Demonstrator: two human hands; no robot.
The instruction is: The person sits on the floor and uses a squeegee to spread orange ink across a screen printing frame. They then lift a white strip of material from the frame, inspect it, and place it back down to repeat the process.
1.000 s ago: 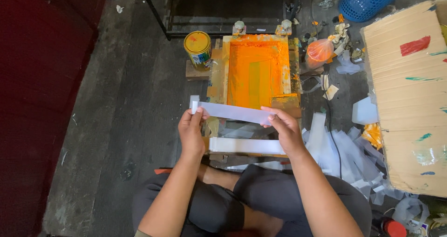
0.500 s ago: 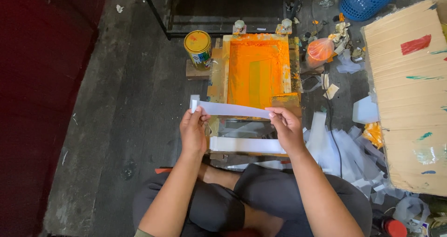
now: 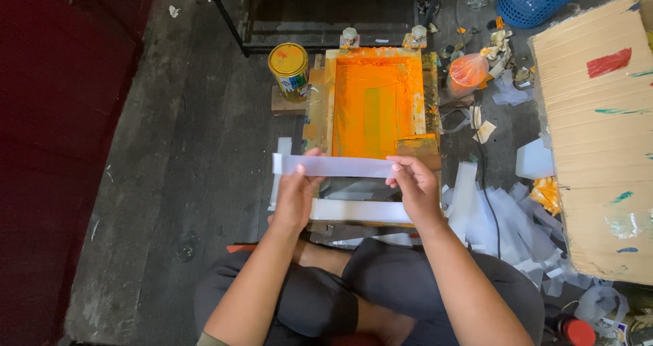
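A person sits cross-legged on the dark floor (image 3: 170, 183), holding a long white strip (image 3: 337, 166) stretched level between both hands, just above the near edge of an orange-inked printing screen (image 3: 375, 101). The left hand (image 3: 297, 195) is closed on the strip near its left end, thumb on top and fingers beneath; the right hand (image 3: 413, 186) pinches the right end the same way. Held taut like this the strip stays flat and straight, probably so it can be lined up squarely with the frame below. A second white strip (image 3: 360, 210) lies across the frame closer to the person's knees. At the far left corner of the screen stands a yellow-lidded tin (image 3: 289, 68), near enough to reach. Right of the screen lie an orange plastic bag (image 3: 469, 69) and a heap of white offcuts (image 3: 496, 213), with a large cardboard sheet (image 3: 598, 142) beyond them.
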